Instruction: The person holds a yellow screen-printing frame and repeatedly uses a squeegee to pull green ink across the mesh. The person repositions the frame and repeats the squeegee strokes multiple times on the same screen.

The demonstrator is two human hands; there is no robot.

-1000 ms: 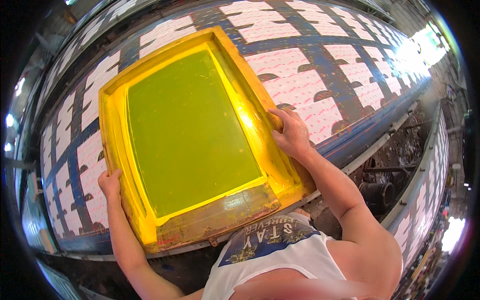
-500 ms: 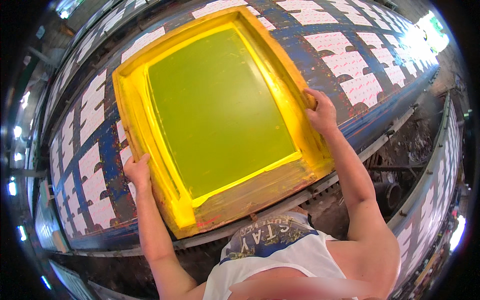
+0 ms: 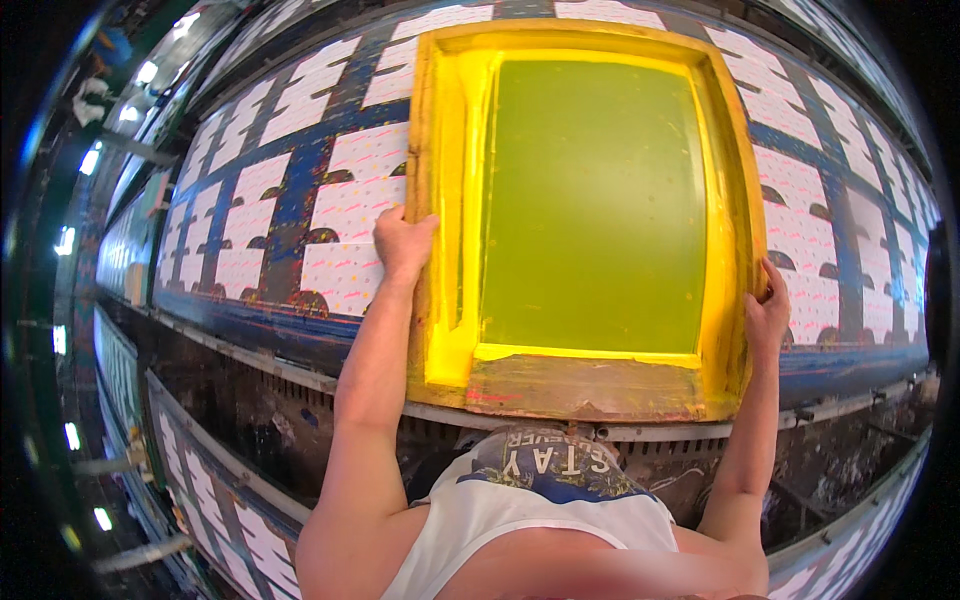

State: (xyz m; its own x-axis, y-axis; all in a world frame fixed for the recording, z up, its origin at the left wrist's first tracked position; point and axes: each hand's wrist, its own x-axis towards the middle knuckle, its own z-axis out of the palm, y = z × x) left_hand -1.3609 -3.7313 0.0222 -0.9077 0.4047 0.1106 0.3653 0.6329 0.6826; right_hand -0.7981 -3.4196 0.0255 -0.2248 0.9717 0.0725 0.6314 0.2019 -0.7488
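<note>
A large screen printing frame (image 3: pixel 735 385) lies squarely before me, its sides smeared with yellow ink. Its mesh (image 3: pixel 600 210) is a flat olive green panel. My left hand (image 3: pixel 403 243) grips the left side about midway, thumb over the rim. On the right side, lower down, my right hand (image 3: pixel 768 310) curls its fingers round the outer edge. Beneath the frame is a long blue printing table (image 3: pixel 300 328), with white printed pieces (image 3: pixel 365 175) showing on both sides. Whether the frame touches the table or is held just above it, I cannot tell.
A metal rail (image 3: pixel 300 378) runs along the table's near edge, close to my body. Behind me to the left, another table (image 3: pixel 205 475) carries similar white pieces. More rows of tables stand beyond the far edge. Lamps (image 3: pixel 65 240) glow at the far left.
The frame has gone from tilted to nearly square in view and sits further right. Both hands have kept hold of its sides, the right one now lower along its edge.
</note>
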